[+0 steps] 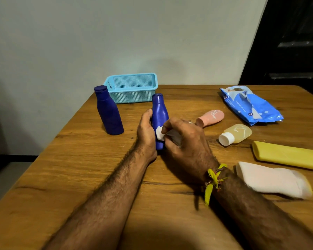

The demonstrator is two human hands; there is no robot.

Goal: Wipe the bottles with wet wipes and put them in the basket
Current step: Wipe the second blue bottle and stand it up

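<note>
A dark blue bottle (159, 112) stands upright in the middle of the wooden table (90, 168). My left hand (145, 134) grips its left side. My right hand (186, 141) pinches a white wet wipe (160, 135) and presses it against the bottle's lower front. A second, larger dark blue bottle (108, 112) stands to the left, untouched. The light blue mesh basket (132, 87) sits at the table's far edge behind both bottles; I see nothing inside it.
To the right lie a pink bottle (210, 117), a clear yellowish bottle with a white cap (236, 134), a yellow bottle (287, 156) and a pale pink bottle (273, 179). A torn blue wet-wipe pack (251, 105) lies at the far right. A wall stands behind the table.
</note>
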